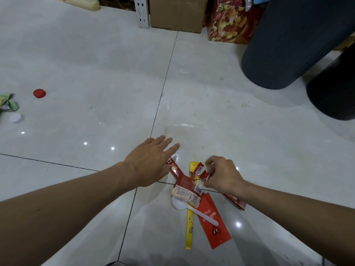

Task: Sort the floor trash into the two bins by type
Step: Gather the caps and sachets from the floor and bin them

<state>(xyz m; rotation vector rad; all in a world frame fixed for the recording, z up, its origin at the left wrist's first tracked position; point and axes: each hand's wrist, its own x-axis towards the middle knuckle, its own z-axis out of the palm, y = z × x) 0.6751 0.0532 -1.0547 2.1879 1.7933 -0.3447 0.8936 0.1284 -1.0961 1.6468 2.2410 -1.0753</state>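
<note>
Pickup step, lower centre: right hand (221, 176) pinches a small red wrapper (205, 175), left hand (151, 162) hovers spread. Next, lift it toward the matching bin (288, 45).

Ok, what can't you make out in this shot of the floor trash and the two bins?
Head view only.
Grey bin and black bin: tops cut off by the frame edges, so openings and labels are unseen.
Green packet: cut by the left edge.
Red sachet: partly covered by the right hand, which pinches a small red piece.
Long red wrapper: upper end hidden under the left hand.
</note>
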